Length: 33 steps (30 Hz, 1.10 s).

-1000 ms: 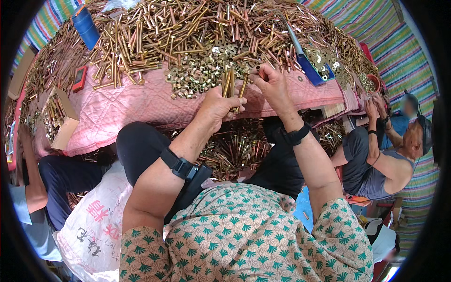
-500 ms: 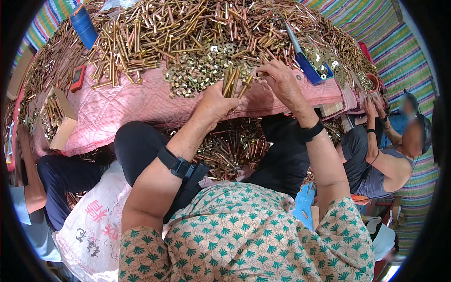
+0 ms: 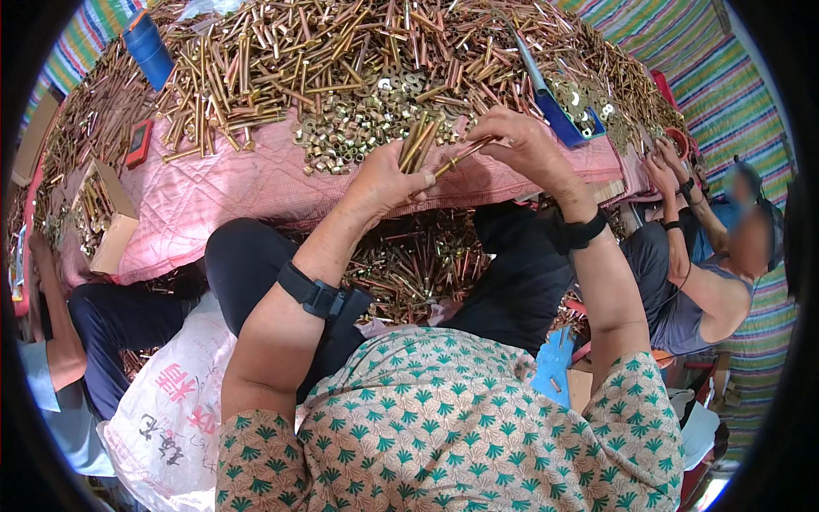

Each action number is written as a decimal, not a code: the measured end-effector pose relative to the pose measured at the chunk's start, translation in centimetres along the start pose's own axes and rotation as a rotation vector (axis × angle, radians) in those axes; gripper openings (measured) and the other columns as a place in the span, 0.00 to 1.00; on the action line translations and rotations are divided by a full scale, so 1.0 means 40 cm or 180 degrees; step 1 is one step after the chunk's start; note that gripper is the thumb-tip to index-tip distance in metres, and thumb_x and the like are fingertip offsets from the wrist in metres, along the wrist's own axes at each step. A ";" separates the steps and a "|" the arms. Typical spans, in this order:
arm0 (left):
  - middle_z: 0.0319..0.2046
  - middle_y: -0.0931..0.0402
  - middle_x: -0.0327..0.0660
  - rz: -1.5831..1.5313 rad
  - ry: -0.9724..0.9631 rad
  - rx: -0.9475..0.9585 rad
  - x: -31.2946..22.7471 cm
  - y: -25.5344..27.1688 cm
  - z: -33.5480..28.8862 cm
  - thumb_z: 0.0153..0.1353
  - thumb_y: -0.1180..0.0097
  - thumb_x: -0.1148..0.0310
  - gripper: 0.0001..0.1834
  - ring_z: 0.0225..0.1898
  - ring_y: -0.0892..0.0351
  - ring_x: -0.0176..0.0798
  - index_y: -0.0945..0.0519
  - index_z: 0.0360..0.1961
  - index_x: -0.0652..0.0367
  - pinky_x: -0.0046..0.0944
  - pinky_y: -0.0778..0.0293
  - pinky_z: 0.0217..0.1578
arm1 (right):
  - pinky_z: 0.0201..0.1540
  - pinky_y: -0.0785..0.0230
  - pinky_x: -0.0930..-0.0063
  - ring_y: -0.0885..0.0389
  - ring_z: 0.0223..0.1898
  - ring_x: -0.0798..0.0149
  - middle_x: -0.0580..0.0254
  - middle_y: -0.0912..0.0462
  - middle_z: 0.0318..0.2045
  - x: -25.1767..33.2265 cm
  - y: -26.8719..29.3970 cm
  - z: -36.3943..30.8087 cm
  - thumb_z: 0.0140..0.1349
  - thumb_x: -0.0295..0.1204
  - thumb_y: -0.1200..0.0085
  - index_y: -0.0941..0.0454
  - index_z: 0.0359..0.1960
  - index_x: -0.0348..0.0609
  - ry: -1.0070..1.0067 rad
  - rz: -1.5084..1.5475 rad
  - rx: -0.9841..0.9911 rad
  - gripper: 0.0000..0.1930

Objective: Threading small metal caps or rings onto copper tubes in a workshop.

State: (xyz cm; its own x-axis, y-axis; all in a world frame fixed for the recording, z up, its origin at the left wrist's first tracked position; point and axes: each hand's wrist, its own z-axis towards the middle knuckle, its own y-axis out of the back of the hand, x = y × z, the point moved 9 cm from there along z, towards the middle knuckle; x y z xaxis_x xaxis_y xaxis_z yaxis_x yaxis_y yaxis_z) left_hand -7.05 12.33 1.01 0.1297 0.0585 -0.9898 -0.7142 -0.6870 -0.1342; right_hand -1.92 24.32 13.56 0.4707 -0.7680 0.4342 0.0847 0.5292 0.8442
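brightly lit; edges curved, corners black

- The left hand [image 3: 384, 181] gripped a bunch of tilted gold-coloured bolts [image 3: 415, 147].
- The right hand [image 3: 527, 147] pinched a slim metal piece [image 3: 463, 156] that slanted down to the left thumb.
- Short metal sleeves [image 3: 341, 136] lay heaped on a pink quilted cloth [image 3: 217, 192].
- Behind them spread a broad pile of bolts [image 3: 311, 47], with a blue tray [image 3: 559, 128] at the right.
- 2 black bands [image 3: 317, 299] circled the person's arms, 1 on each.

Several long, gold-coloured metal bolts [image 3: 416, 147] stand bunched and tilted in the left hand [image 3: 384, 177]; one slanting metal bolt [image 3: 453, 162] reaches to the right hand [image 3: 522, 145].
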 end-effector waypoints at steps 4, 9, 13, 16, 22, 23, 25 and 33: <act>0.26 0.24 0.37 -0.0308 -0.0033 -0.0098 -0.030 0.001 -0.005 0.53 0.40 0.76 0.17 0.24 0.25 0.28 0.29 0.43 0.67 0.27 0.28 0.24 | 0.34 0.29 0.80 0.23 0.31 0.71 0.66 0.22 0.33 -0.120 -0.029 -0.047 0.53 0.18 0.42 0.24 0.37 0.40 -0.1203 0.1563 0.0140 0.09; 0.27 0.23 0.38 -0.0471 0.0142 -0.0335 0.004 0.003 -0.004 0.55 0.43 0.76 0.12 0.25 0.24 0.28 0.27 0.41 0.64 0.27 0.28 0.24 | 0.28 0.33 0.85 0.27 0.25 0.78 0.70 0.24 0.27 -0.155 -0.139 -0.077 0.54 0.27 0.37 0.25 0.32 0.42 -0.1896 0.2736 -0.0189 0.08; 0.28 0.22 0.36 -0.1258 0.0337 -0.0437 0.053 -0.009 0.000 0.57 0.43 0.73 0.08 0.27 0.23 0.29 0.24 0.38 0.60 0.27 0.30 0.24 | 0.24 0.37 0.85 0.30 0.21 0.78 0.71 0.26 0.23 -0.153 -0.162 -0.063 0.55 0.27 0.38 0.26 0.32 0.42 -0.1789 0.2848 -0.0695 0.08; 0.28 0.22 0.35 -0.1719 0.0469 -0.0463 0.064 -0.027 -0.007 0.59 0.43 0.69 0.08 0.28 0.23 0.30 0.24 0.37 0.59 0.27 0.30 0.25 | 0.24 0.38 0.85 0.30 0.21 0.78 0.72 0.27 0.22 -0.160 -0.210 -0.058 0.56 0.27 0.39 0.25 0.32 0.42 -0.1791 0.3129 -0.0816 0.07; 0.32 0.23 0.37 -0.1741 0.0302 -0.0520 0.075 -0.023 0.007 0.58 0.41 0.73 0.10 0.30 0.23 0.30 0.26 0.40 0.60 0.27 0.31 0.24 | 0.24 0.41 0.85 0.32 0.22 0.80 0.73 0.27 0.23 -0.147 -0.205 -0.043 0.59 0.30 0.42 0.25 0.36 0.41 -0.1804 0.2782 -0.0637 0.07; 0.32 0.23 0.37 -0.1743 0.0301 -0.0509 0.078 -0.025 0.009 0.58 0.41 0.73 0.10 0.30 0.23 0.30 0.26 0.40 0.60 0.27 0.31 0.24 | 0.24 0.41 0.85 0.32 0.22 0.80 0.73 0.27 0.23 -0.148 -0.200 -0.043 0.59 0.30 0.42 0.25 0.36 0.41 -0.1807 0.2774 -0.0644 0.07; 0.33 0.23 0.39 -0.1814 0.0269 -0.0736 0.073 -0.010 0.002 0.57 0.41 0.75 0.11 0.30 0.24 0.30 0.27 0.41 0.61 0.27 0.31 0.23 | 0.25 0.39 0.86 0.32 0.23 0.81 0.73 0.26 0.23 -0.148 -0.204 -0.041 0.61 0.32 0.44 0.25 0.37 0.41 -0.1871 0.2953 -0.0492 0.08; 0.34 0.21 0.46 -0.2393 0.0352 -0.1090 0.087 0.028 0.006 0.58 0.45 0.79 0.09 0.27 0.26 0.31 0.28 0.40 0.65 0.28 0.32 0.21 | 0.25 0.37 0.85 0.28 0.22 0.79 0.70 0.24 0.22 -0.315 -0.075 -0.151 0.63 0.26 0.49 0.23 0.38 0.38 -0.2222 0.1699 -0.1227 0.06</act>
State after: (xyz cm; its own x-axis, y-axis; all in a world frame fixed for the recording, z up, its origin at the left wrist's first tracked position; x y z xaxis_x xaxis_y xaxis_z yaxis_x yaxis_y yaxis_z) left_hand -7.56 11.93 -2.60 0.5681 0.5304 -0.6293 -0.1639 -0.6764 -0.7180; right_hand -2.79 34.58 3.66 -0.0879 -0.3671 0.9260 0.3521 0.8581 0.3737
